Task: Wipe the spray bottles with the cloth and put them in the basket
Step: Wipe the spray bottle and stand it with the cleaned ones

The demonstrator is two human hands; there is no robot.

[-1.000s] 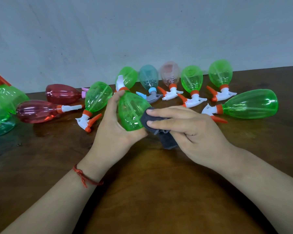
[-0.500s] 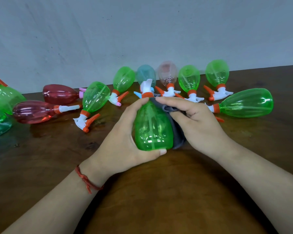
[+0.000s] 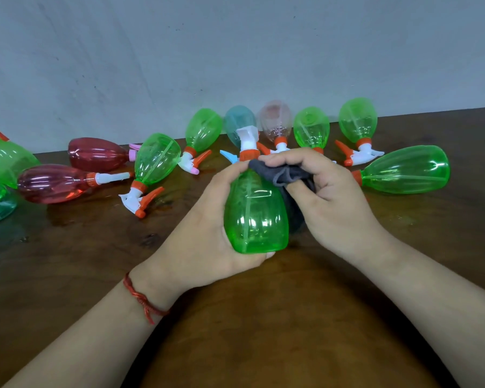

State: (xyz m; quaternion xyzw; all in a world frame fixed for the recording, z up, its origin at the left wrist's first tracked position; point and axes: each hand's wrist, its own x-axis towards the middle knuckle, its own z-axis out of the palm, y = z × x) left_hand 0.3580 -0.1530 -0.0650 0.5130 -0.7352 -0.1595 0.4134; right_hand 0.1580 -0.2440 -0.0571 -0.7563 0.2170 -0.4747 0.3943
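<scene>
Head view: the left hand [image 3: 207, 219] grips the bottle [image 3: 256, 217] with its fingers [image 3: 227, 176] round the body, base toward the person and nozzle away, probably to steady it over the tabletop [image 3: 263, 317] for wiping. The right hand [image 3: 336, 200] pinches the cloth [image 3: 277, 175] in curled fingers against the bottle's shoulder. The other bottles [image 3: 403, 170] lie behind, near the wall; no basket is in view.

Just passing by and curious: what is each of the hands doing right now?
Left hand: grips the green spray bottle.
Right hand: pinches the dark grey cloth against that bottle.
</scene>
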